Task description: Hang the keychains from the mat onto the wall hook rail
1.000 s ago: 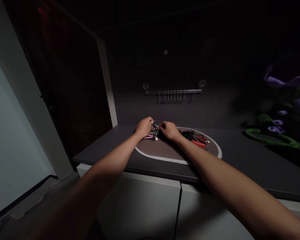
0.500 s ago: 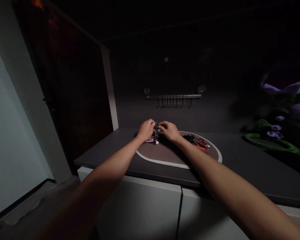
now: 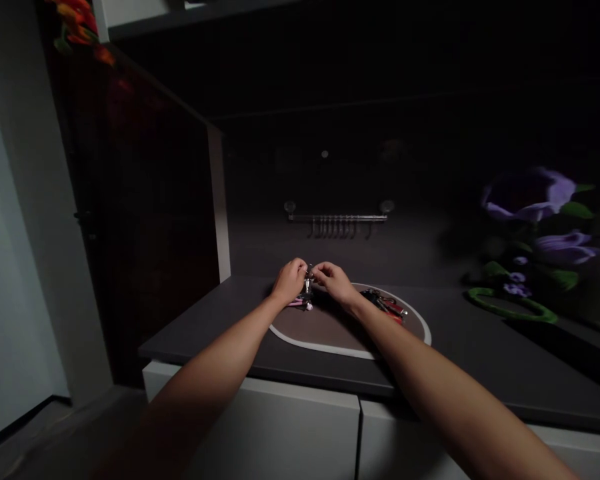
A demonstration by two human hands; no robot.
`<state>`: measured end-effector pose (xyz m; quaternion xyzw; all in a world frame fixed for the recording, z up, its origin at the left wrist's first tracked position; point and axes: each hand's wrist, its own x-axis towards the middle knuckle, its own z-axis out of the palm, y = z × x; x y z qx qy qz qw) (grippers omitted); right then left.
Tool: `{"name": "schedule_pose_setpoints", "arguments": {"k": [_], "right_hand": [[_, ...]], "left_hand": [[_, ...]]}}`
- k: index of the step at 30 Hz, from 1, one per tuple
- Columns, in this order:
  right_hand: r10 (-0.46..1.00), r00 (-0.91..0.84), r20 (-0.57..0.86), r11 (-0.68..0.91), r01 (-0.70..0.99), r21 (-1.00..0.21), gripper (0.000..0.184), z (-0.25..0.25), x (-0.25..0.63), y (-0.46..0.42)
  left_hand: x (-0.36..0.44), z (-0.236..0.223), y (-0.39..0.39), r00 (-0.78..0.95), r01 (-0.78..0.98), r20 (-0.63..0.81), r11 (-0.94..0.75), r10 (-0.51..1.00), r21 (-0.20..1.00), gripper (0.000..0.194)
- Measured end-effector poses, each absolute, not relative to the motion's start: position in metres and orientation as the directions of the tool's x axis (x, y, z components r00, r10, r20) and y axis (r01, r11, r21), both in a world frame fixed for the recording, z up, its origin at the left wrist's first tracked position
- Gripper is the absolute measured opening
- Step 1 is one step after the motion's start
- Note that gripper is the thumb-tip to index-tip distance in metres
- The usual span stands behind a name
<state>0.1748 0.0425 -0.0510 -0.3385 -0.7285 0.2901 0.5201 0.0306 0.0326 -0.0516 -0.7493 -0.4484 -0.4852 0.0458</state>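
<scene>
left hand (image 3: 289,280) is curled shut around a small metal clasp (image 3: 308,285) above the oval mat (image 3: 320,348), and the right hand (image 3: 334,280) pinches it from the other side, though it's dark. a bunch of keys (image 3: 384,304) sits further right on the mat.

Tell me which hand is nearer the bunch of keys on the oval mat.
Right. The right hand sits just left of the bunch of keys, apart from it. The left hand lies farther left, with the right hand between it and the keys.
</scene>
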Motion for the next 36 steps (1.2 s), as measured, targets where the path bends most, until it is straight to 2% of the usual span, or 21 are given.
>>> {"name": "schedule_pose_setpoints", "arguments": {"k": [8,14,24,31,36], "right_hand": [[0.802,-0.192,0.565,0.588,0.093,-0.803,0.025,-0.046,0.166,0.031],[0.863,-0.085,0.498,0.497,-0.034,-0.867,0.025,-0.031,0.163,0.038],[0.898,0.114,0.425,0.438,-0.130,-0.890,0.006,0.020,0.151,0.075],[0.887,0.310,0.343,0.399,-0.137,-0.907,0.012,0.029,0.126,0.101],[0.894,0.370,0.253,0.354,-0.235,-0.905,0.016,0.032,0.120,0.104]], "left_hand": [[0.030,-0.051,0.030,0.110,0.695,0.799,-0.620,0.592,0.364,0.021],[0.022,-0.050,0.031,0.016,0.757,0.798,-0.529,0.602,0.384,0.028],[0.014,-0.052,0.035,-0.042,0.808,0.724,-0.403,0.688,0.429,0.028],[0.013,-0.052,0.036,-0.031,0.829,0.717,-0.382,0.697,0.408,0.028],[0.013,-0.052,0.037,-0.031,0.837,0.717,-0.374,0.697,0.400,0.028]]}}
